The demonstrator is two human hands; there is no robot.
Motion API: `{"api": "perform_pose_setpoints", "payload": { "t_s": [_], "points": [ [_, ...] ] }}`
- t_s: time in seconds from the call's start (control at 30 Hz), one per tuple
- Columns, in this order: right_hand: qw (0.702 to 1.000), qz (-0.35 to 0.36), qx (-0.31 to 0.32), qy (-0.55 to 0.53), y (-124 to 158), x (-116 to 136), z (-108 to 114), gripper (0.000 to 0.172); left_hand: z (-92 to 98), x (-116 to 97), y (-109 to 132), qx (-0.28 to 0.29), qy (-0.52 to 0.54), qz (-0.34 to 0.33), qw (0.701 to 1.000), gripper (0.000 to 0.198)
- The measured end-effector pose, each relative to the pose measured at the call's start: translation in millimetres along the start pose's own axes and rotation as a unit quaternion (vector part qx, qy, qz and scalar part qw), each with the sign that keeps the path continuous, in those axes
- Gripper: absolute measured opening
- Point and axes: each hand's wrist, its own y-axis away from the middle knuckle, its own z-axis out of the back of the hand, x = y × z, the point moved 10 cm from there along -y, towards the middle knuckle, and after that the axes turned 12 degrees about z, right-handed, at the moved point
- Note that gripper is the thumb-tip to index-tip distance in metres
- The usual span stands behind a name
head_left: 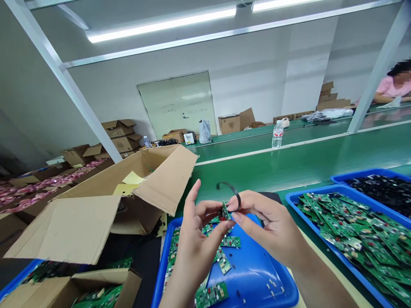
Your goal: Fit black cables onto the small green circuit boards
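My left hand (199, 237) pinches a small green circuit board (225, 209) on edge between thumb and fingers; a red part shows low on it. Close against the board, my right hand (269, 224) has thumb and index finger pinched on a thin black curved strip (237, 195), perhaps a cable. Its free end arcs up and to the left. Whether the strip touches the board is hidden by the fingertips. Below both hands lies a blue tray (269, 273) with several loose circuit boards (212, 295) on its left side and small white pieces (271, 285) at the lower right.
To the right, a blue tray (316, 229) is heaped with circuit boards, with a tray of black parts (382, 192) behind it. Open cardboard boxes (167, 179) stand at left. A water bottle (278, 134) is on the green bench (244, 171). A person in pink (393, 87) sits far right.
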Motion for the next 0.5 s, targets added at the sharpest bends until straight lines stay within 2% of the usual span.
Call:
{"api": "perform_pose_setpoints", "payload": {
  "t_s": [0.17,0.27,0.4,0.5],
  "points": [
    [0.988,0.14,0.004,0.057,-1.2,20.3,-3.5,0.019,3.7,-2.9,3.9,-0.045,0.017,-0.003,0.999,0.078],
    [0.98,0.179,0.025,0.079,0.0,25.5,-7.4,0.023,2.2,-5.5,4.6,-0.055,0.019,-0.011,0.998,0.076],
    [0.983,0.163,0.061,0.065,1.4,19.5,-7.2,0.032,3.8,-11.0,5.1,-0.075,0.003,-0.055,0.996,0.063],
    [0.995,0.088,0.038,-0.031,2.2,2.4,3.2,0.034,10.6,-15.9,7.5,-0.106,-0.032,-0.108,0.988,0.043]
  ]
}}
